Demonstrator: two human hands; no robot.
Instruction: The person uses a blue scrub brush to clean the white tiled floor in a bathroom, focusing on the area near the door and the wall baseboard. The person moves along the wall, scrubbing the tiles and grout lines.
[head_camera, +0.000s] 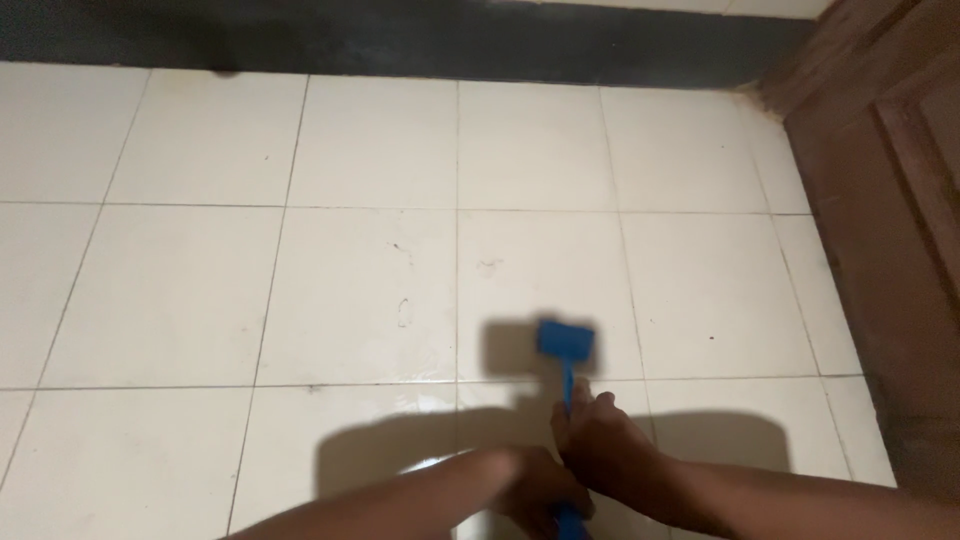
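Blue plastic is what catches my eye first: a long-handled tool (567, 362) with a flat, blocky blue head, seen from my head camera as it looks down at the floor (350, 270). Its head sits out ahead of me on a pale square tile, just beyond a grout line, and the thin blue handle runs back toward my body between both my hands.

My right hand (600, 440) is wrapped shut around the upper part of the handle, knuckles up, nearest the head. My left hand (535, 485) is closed lower on the same handle, close to the bottom edge of the view; my left forearm crosses in front of it, so I cannot see its fingers clearly, though the handle does show again below it. Stacking the two hands one above the other like this lets me press the head flat to the tile and steer it, as I judge it.

Cream tiles show a wet-looking sheen near the tool head, and a few dark specks and hair-like marks lie on the tiles farther out. A dark band (400, 40) runs along the far wall, and a brown wooden door (880, 200) stands at the right, well apart from the tool.
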